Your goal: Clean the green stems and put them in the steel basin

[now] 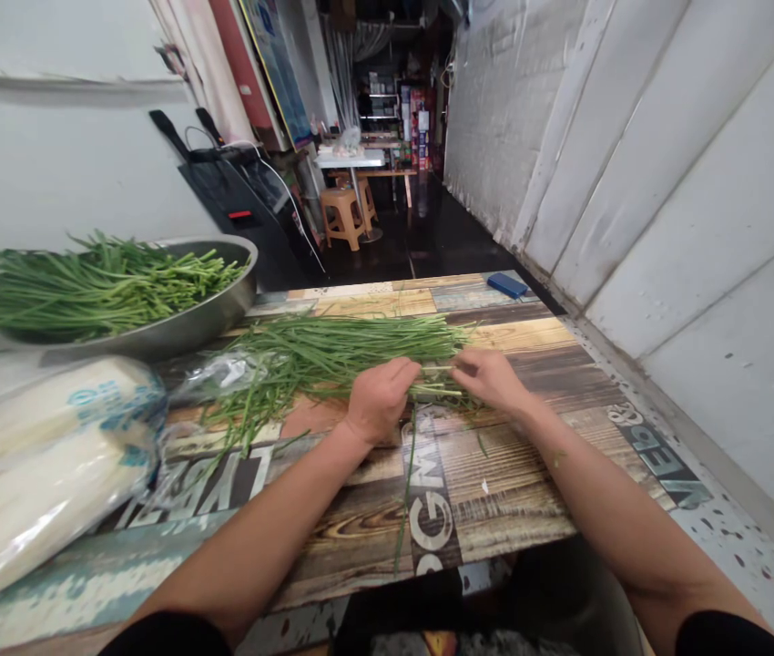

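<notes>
A loose pile of garlic chives [352,339] lies across the patterned table [516,492], pale cut ends to the right. My left hand [381,397] is closed around a few chive stalks at the near side of the pile. My right hand [489,377] pinches the pale end of a stalk that stretches between the two hands. Some stalks under and beside my hands are partly hidden. Single green strands hang down toward me below my left hand.
At the left, a metal basin [243,282] holds more garlic chives [100,282]. Nearer me lie clear plastic bags of white noodle-like food [52,465]. A small blue box [506,285] sits at the far right corner. Beyond are stools [344,217] and a white table [360,160].
</notes>
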`<state>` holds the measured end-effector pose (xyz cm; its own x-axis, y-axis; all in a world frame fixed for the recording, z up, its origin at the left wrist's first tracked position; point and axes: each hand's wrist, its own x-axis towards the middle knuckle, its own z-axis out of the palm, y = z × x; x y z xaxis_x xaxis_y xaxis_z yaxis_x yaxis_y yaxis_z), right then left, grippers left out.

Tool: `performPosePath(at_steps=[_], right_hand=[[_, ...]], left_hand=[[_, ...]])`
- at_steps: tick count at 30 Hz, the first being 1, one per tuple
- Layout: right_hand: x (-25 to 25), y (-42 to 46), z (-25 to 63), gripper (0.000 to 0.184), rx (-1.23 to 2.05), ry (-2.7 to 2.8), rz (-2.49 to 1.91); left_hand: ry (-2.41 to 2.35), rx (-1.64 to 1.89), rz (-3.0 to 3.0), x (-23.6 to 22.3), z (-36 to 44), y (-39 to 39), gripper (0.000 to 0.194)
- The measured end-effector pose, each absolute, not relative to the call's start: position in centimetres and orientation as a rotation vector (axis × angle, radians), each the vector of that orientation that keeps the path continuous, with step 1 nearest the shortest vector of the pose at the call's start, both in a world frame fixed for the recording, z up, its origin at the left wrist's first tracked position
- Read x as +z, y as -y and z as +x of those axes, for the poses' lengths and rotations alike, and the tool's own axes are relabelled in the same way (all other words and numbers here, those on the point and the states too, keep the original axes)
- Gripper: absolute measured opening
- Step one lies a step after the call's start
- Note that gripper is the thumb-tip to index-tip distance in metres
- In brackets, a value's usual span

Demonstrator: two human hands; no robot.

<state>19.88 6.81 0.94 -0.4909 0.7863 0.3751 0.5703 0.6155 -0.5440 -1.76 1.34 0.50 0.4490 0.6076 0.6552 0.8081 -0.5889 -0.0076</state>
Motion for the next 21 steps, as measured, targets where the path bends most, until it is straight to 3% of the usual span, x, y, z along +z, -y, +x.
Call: performPosePath(at_steps=[4,9,14,21], right_hand=[[0.8,-7.4,20.9,0.044,0.394,2.082,-1.393],[1.6,-6.3,20.0,0.022,0.183,2.130,-1.008],[1.2,-5.7,18.8,0.025,0.062,2.401,-0.798],[1.4,-6.0,19.1,0.034,0.807,1.801,-1.029]], left_hand=[[1.226,-0.865,-2.340,0.6,-2.1,-1.4,0.029],[1.159,-0.822,-2.340,0.7,-1.4,-1.2,0.025],[1.178,-0.824,-2.414,0.4,-0.9,-1.1,0.027],[1.344,-1.096,-2.522,-0.5,-1.5,-1.5,0.031]])
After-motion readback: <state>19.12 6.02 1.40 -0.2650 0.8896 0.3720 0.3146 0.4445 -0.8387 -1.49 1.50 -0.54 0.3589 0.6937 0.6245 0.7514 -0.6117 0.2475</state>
